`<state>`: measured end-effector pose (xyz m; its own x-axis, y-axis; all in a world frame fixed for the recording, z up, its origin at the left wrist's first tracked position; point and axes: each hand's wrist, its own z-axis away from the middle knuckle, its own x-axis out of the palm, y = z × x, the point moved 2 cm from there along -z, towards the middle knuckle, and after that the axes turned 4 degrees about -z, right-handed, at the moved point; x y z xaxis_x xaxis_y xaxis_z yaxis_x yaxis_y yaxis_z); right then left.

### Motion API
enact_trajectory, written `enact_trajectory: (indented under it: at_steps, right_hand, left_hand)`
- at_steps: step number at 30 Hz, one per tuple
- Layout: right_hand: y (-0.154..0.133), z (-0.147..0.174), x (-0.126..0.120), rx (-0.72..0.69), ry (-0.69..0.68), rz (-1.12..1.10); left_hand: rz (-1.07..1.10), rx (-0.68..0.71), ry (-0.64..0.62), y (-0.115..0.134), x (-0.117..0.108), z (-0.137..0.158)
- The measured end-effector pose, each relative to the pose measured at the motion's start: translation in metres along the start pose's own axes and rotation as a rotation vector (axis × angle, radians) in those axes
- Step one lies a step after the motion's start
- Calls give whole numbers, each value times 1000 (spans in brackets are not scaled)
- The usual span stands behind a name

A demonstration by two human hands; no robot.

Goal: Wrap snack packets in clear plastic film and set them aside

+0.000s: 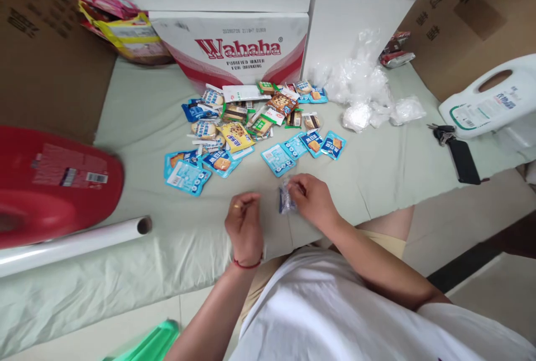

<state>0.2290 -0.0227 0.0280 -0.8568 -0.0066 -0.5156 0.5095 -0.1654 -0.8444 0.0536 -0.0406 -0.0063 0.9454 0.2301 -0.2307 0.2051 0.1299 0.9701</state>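
Note:
Near the front of the cloth-covered surface, my right hand [314,202] pinches a small clear plastic bag [287,196] with something dark bluish in or under it. To its left, my left hand [245,227] is closed with thumb and fingers together; what it holds, if anything, I cannot make out. A ring and a red wrist cord are on it. Just beyond my hands lie several blue snack packets [278,159]. More blue packets [188,177] lie to the left. Behind them is a heap of wrapped biscuits [205,129], with a yellow snack packet [235,135] among them.
Crumpled clear plastic bags [355,85] are piled at back right. A Wahaha carton [247,43] stands behind the snacks. A red jug [54,182] and a white roll [79,246] lie left. A white detergent bottle [494,96], keys [443,133] and a black phone-like object [464,161] are right.

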Motion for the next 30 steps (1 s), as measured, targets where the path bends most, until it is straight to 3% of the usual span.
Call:
enact_trajectory:
  at_steps: [2, 6, 10, 14, 17, 19, 21, 23, 26, 30]
  right_hand:
    - [-10, 10, 2, -108, -28, 287]
    - [-21, 31, 15, -280, -98, 657]
    - [-13, 38, 20, -310, -89, 774]
    - [1, 31, 8, -321, -50, 747]
    - [13, 23, -16, -322, 31, 565]
    - [23, 17, -38, -295, 114, 283]
    - [35, 12, -59, -177, 154, -112]
    - [45, 10, -70, 36, 119, -510]
    - [54, 15, -66, 289, 46, -863]
    - [61, 25, -50, 280, 37, -972]
  left_hand:
    - [-23, -135, -12, -4, 3, -9]
    - [146, -226, -303, 3, 22, -12]
    - [279, -305, -338, 15, 26, -1]
    - [429, -335, -425, 24, 23, 11]
    - [485, -321, -485, 26, 21, 12]
    - [464, -290, -440, 26, 20, 8]
    - [415, -275, -379, 26, 23, 1]
    - [411, -326, -418, 25, 32, -4]
    - [477, -415, -617, 25, 55, -6]
    - [384, -306, -598, 26, 84, -6]
